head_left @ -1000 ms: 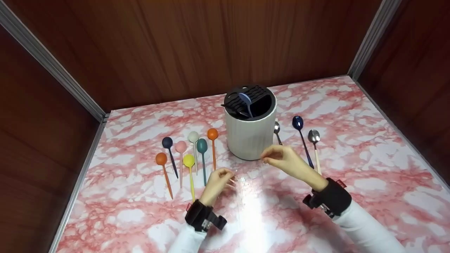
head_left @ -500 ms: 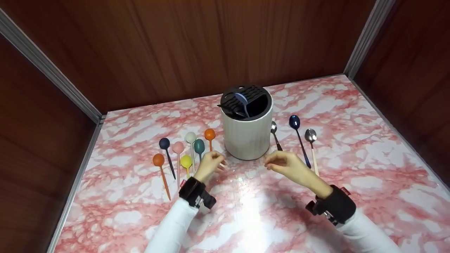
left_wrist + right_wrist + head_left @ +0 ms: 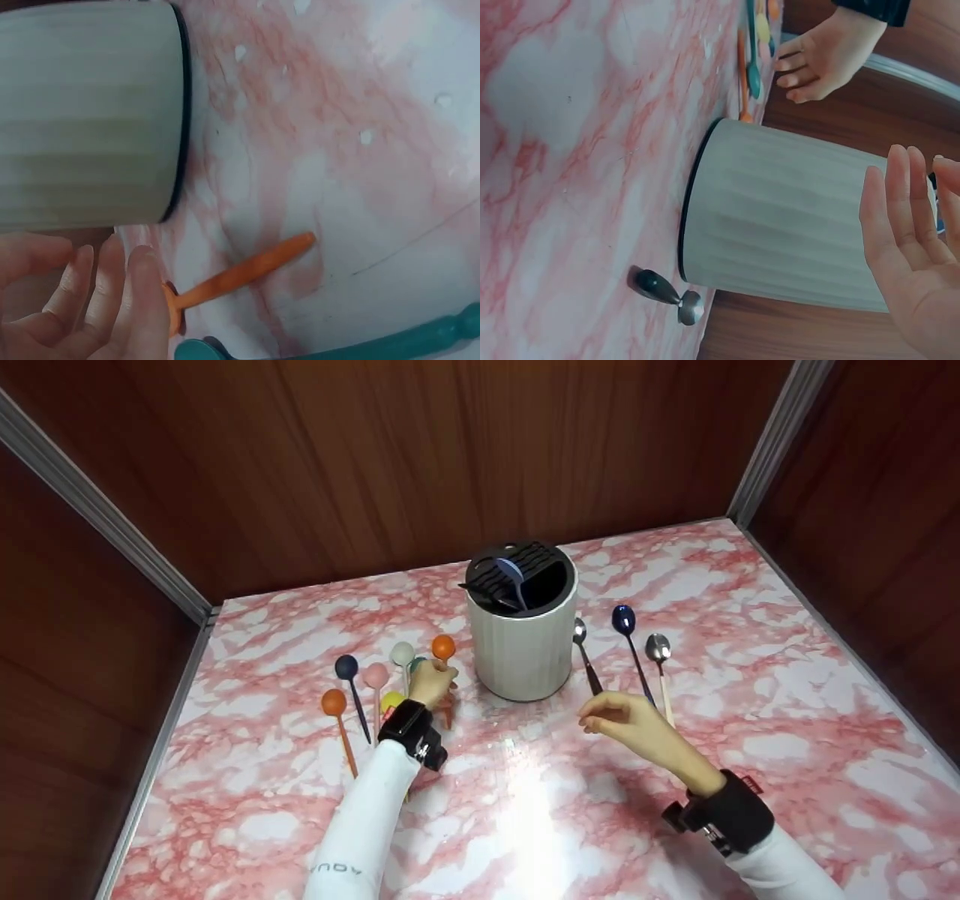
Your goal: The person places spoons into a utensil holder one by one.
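Forearm point(image 3: 367, 817) slanting up from the bottom edge of the head view, the left hand point(image 3: 433, 684) bends over the spoons left of centre, knuckles up, fingers loosely curved and gripping nothing. Beneath it are an orange spoon point(image 3: 443, 646) and a teal spoon point(image 3: 405, 339), both partly hidden; I can't tell whether it touches either. The right hand point(image 3: 626, 724), its arm coming from the lower right, holds nothing too, thumb and fingers gently bent with a gap between them. Just above it lies a black-handled spoon point(image 3: 592, 676), beside the ribbed container point(image 3: 523, 656) standing at centre. Farther out, a pink spoon point(image 3: 376, 675) lies at left, a glossy blue spoon point(image 3: 624, 620) at right.
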